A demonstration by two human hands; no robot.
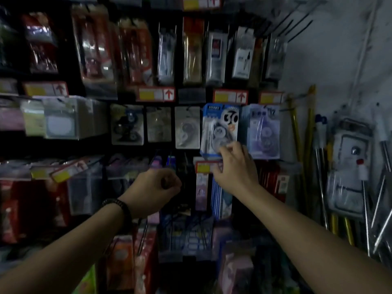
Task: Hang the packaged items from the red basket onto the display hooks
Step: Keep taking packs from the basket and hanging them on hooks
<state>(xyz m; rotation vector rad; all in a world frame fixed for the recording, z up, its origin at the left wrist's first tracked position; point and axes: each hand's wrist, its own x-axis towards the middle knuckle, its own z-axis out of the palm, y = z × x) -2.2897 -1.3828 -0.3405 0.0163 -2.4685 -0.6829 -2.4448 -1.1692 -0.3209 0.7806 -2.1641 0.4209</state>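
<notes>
- Dim display wall (127,150), hooks mostly stocked.
- Right hand (235,166) pinches bottom edge of blue "30" pack (218,126); pack level with its row, looks hung or nearly.
- Left hand (154,185) fisted, apparently empty.
- Red basket unseen; remainder unknown.

It is dim here and everything looks soft, blurred. The white wall (339,60) at right is brightest; glare streaks the upper packages (93,45); the left corners are black.
</notes>
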